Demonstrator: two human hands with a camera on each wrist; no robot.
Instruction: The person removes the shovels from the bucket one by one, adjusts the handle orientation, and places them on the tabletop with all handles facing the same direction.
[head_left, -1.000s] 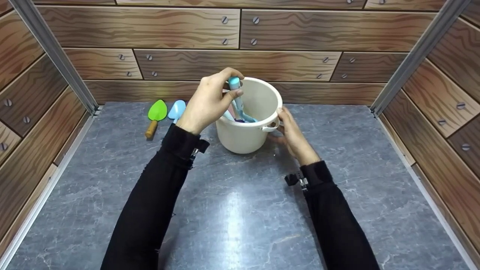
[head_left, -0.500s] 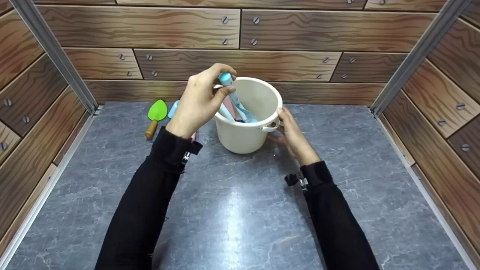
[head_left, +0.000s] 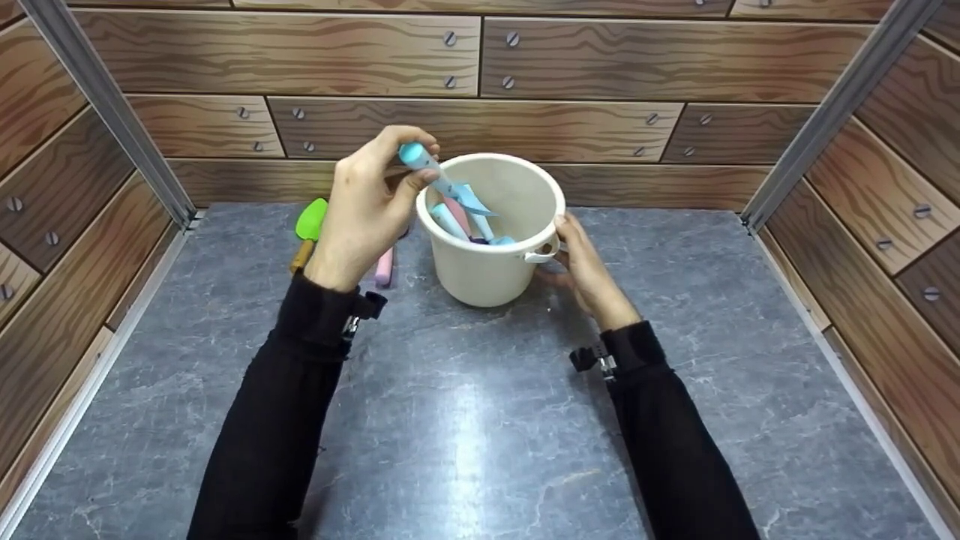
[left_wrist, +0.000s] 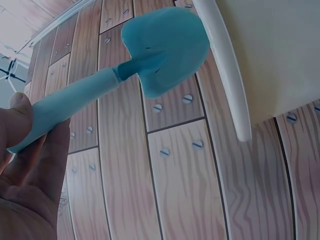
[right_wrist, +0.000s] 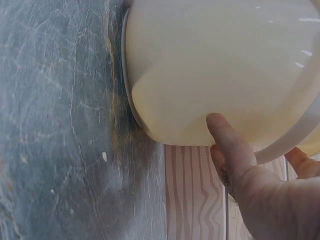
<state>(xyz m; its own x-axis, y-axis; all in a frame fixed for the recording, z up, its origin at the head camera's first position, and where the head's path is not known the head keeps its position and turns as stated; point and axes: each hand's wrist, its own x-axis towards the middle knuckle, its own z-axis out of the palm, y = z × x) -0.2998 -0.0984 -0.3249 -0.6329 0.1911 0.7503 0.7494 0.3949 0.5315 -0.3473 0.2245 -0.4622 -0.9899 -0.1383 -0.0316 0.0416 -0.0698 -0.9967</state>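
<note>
In the head view my left hand point(head_left: 371, 199) pinches a light blue toy hand trowel point(left_wrist: 165, 52) by its handle, over the bucket's left rim. Its blade tilts down across the bucket's mouth; in the left wrist view that blade overlaps the rim's edge. My right hand point(head_left: 589, 270) rests against the right side of the upright cream bucket point(head_left: 484, 277), near the white handle joint. In the right wrist view its outstretched fingers point(right_wrist: 227, 137) touch the bucket's wall. Inside the bucket lie several blue and pink pieces point(head_left: 456, 214).
A green toy trowel point(head_left: 311, 219) with a brown handle lies on the grey marbled table point(head_left: 465, 420) left of my left hand. A pink handle point(head_left: 384, 266) shows between that hand and the bucket. Wood-patterned walls point(head_left: 480, 131) stand behind and at both sides.
My left hand has moved left and slightly up, raising the blue trowel from inside the bucket and tilting it. The pink handle on the table has come into view. Right hand and bucket stay put.
</note>
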